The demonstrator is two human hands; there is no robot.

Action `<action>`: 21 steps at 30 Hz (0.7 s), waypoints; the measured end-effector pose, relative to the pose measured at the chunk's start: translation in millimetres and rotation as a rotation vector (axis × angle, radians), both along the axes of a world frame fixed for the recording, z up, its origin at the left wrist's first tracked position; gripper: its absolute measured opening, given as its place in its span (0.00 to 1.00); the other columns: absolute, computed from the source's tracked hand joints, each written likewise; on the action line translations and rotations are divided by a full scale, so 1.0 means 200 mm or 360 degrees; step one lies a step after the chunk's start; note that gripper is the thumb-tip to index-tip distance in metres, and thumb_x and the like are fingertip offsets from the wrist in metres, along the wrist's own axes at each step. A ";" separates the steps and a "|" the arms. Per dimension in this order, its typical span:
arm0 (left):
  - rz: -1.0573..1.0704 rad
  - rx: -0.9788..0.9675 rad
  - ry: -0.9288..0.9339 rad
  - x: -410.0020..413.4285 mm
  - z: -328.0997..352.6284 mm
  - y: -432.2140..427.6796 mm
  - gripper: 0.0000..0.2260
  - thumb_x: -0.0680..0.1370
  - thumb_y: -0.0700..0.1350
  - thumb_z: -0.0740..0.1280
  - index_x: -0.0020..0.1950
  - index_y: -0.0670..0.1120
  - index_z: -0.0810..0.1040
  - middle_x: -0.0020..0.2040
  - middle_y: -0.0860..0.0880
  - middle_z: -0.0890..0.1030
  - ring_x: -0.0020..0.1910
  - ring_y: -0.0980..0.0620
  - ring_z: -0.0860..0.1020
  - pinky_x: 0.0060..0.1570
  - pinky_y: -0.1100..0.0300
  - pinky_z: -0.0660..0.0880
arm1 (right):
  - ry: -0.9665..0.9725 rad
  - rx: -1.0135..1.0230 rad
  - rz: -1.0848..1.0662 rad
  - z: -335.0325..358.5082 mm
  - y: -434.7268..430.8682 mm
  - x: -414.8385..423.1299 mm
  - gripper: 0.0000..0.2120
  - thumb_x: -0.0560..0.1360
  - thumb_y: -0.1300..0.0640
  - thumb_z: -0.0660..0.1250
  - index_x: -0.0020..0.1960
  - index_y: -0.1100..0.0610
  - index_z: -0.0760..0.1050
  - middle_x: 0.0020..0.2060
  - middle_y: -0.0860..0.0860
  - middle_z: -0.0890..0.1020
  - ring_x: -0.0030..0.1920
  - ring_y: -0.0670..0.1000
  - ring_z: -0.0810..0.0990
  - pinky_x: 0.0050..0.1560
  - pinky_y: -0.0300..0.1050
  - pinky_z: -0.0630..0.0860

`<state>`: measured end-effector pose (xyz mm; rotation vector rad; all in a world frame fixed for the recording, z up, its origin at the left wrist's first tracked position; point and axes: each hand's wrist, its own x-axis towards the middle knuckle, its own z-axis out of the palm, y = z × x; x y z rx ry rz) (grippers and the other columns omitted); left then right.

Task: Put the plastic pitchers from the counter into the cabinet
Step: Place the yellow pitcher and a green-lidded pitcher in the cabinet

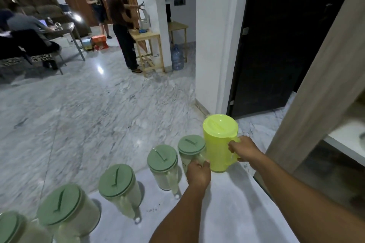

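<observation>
Head view: both arms are stretched forward over the white bench (227, 213). The right hand (244, 151) is closed round the handle of the yellow-green pitcher (218, 144), which stands upright at the bench's far end. The left hand (198, 172) is wrapped on the handle of the nearest clear pitcher with a green lid (190, 147), just beside the yellow one, touching it. Four more green-lidded pitchers (118, 185) are lined along the bench edge to the left. An open cabinet (308, 104) is seen at right.
</observation>
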<state>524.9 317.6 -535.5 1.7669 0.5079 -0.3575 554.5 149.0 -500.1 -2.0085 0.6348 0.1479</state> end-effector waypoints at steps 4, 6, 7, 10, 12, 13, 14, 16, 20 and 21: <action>-0.0112 -0.0124 0.0026 -0.05 0.07 0.05 0.12 0.76 0.52 0.70 0.41 0.44 0.75 0.42 0.42 0.80 0.43 0.44 0.78 0.43 0.50 0.78 | 0.0076 -0.0002 -0.0065 0.11 0.02 -0.18 0.12 0.76 0.53 0.63 0.45 0.62 0.79 0.43 0.55 0.87 0.38 0.52 0.79 0.36 0.42 0.72; -0.0205 -0.0221 0.0085 -0.08 0.09 0.07 0.16 0.74 0.54 0.70 0.51 0.42 0.78 0.51 0.39 0.83 0.45 0.42 0.82 0.40 0.51 0.82 | 0.0063 -0.0026 -0.0110 0.19 0.02 -0.30 0.14 0.77 0.54 0.63 0.43 0.64 0.79 0.40 0.58 0.88 0.35 0.51 0.79 0.35 0.42 0.71; -0.0263 -0.0259 0.0098 -0.12 0.12 0.10 0.18 0.74 0.55 0.69 0.55 0.42 0.78 0.54 0.39 0.83 0.48 0.42 0.83 0.38 0.54 0.82 | 0.0061 -0.0028 -0.0132 0.24 0.03 -0.38 0.15 0.77 0.53 0.62 0.43 0.65 0.78 0.39 0.59 0.88 0.34 0.51 0.80 0.36 0.42 0.72; -0.0452 -0.0314 0.0054 -0.29 0.29 0.17 0.15 0.78 0.52 0.66 0.60 0.44 0.76 0.56 0.42 0.82 0.52 0.43 0.83 0.39 0.55 0.81 | 0.0012 -0.0018 -0.0192 0.40 0.08 -0.68 0.16 0.79 0.50 0.61 0.47 0.62 0.78 0.37 0.60 0.86 0.34 0.51 0.81 0.37 0.41 0.72; -0.0603 -0.0344 0.0014 -0.42 0.38 0.21 0.15 0.80 0.51 0.65 0.60 0.43 0.75 0.56 0.42 0.82 0.52 0.43 0.83 0.41 0.54 0.81 | -0.0080 0.0003 -0.0283 0.50 0.12 -0.91 0.18 0.80 0.45 0.61 0.48 0.60 0.76 0.35 0.59 0.84 0.34 0.53 0.82 0.37 0.42 0.73; -0.0685 -0.0361 0.0000 -0.48 0.43 0.22 0.15 0.80 0.51 0.65 0.60 0.43 0.75 0.55 0.41 0.82 0.50 0.43 0.83 0.41 0.54 0.81 | -0.0122 0.0018 -0.0335 0.54 0.14 -1.02 0.20 0.80 0.43 0.61 0.48 0.60 0.75 0.35 0.59 0.83 0.34 0.54 0.83 0.36 0.43 0.74; -0.0766 -0.0374 -0.0019 -0.55 0.47 0.23 0.14 0.81 0.51 0.65 0.60 0.42 0.75 0.53 0.41 0.82 0.47 0.44 0.82 0.40 0.54 0.80 | -0.0167 0.0037 -0.0380 0.59 0.16 -1.14 0.21 0.80 0.41 0.60 0.48 0.61 0.74 0.35 0.60 0.82 0.34 0.55 0.84 0.36 0.45 0.76; -0.0924 -0.0375 -0.0064 -0.70 0.56 0.24 0.13 0.81 0.50 0.65 0.57 0.42 0.75 0.49 0.42 0.82 0.42 0.45 0.81 0.41 0.53 0.81 | -0.0294 0.0127 -0.0526 0.66 0.18 -1.37 0.24 0.79 0.40 0.61 0.49 0.63 0.72 0.35 0.62 0.79 0.36 0.60 0.86 0.41 0.57 0.81; -0.1216 -0.0401 -0.0091 -1.01 0.74 0.19 0.16 0.77 0.53 0.69 0.57 0.43 0.77 0.51 0.39 0.84 0.43 0.43 0.83 0.37 0.53 0.81 | -0.0424 0.0315 -0.0817 0.82 0.15 -1.89 0.25 0.79 0.39 0.61 0.53 0.63 0.69 0.30 0.58 0.74 0.32 0.61 0.83 0.39 0.57 0.78; -0.1295 -0.0405 -0.0092 -1.09 0.80 0.16 0.18 0.76 0.54 0.70 0.58 0.44 0.77 0.52 0.40 0.84 0.43 0.42 0.83 0.37 0.53 0.81 | -0.0428 0.0328 -0.0886 0.86 0.14 -2.02 0.25 0.79 0.40 0.60 0.56 0.63 0.69 0.28 0.57 0.73 0.32 0.60 0.83 0.36 0.53 0.77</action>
